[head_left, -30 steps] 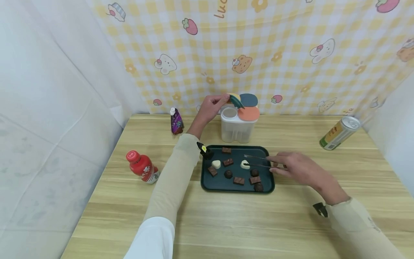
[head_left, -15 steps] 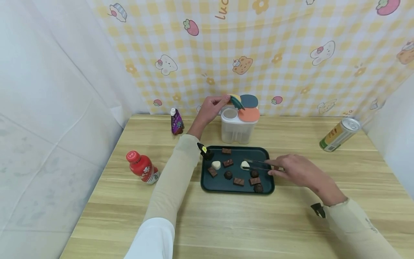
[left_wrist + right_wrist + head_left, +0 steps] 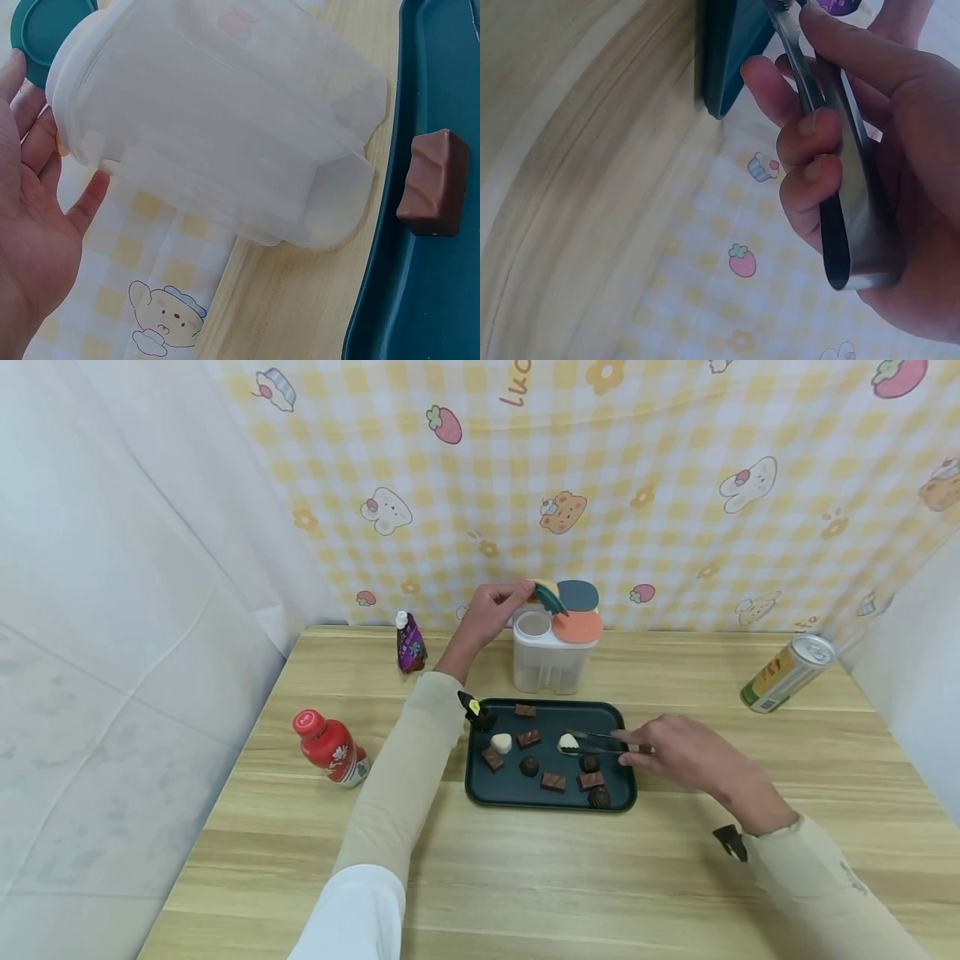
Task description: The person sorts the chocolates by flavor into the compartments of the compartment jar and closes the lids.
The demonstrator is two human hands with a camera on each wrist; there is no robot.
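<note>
With thumb and fingers my left hand point(image 3: 487, 614) pinches the raised dark green lid point(image 3: 550, 599) of a clear plastic container point(image 3: 550, 668), whose round opening point(image 3: 534, 623) beneath it is uncovered. Metal tongs point(image 3: 859, 217) are gripped in my right hand point(image 3: 686, 753), fingers curled round both arms. Their tips lie about a white heart-shaped chocolate point(image 3: 568, 742) on the dark green tray point(image 3: 510, 796); whether they pinch it firmly is too small to tell. Around it lie several brown chocolate bars point(image 3: 553, 782), round dark chocolates point(image 3: 529, 766) and another white chocolate point(image 3: 501, 742).
A red bottle point(image 3: 330, 747) stands left of the tray, and a purple pouch point(image 3: 410, 643) is farther back. At the right rear is a tilted-looking can point(image 3: 787, 670). A checked curtain point(image 3: 480, 485) closes off the wooden table's point(image 3: 525, 885) back edge.
The tongs' arms have come closer together about the white chocolate, and my right hand has shifted slightly left. My left hand stays at the lid.
</note>
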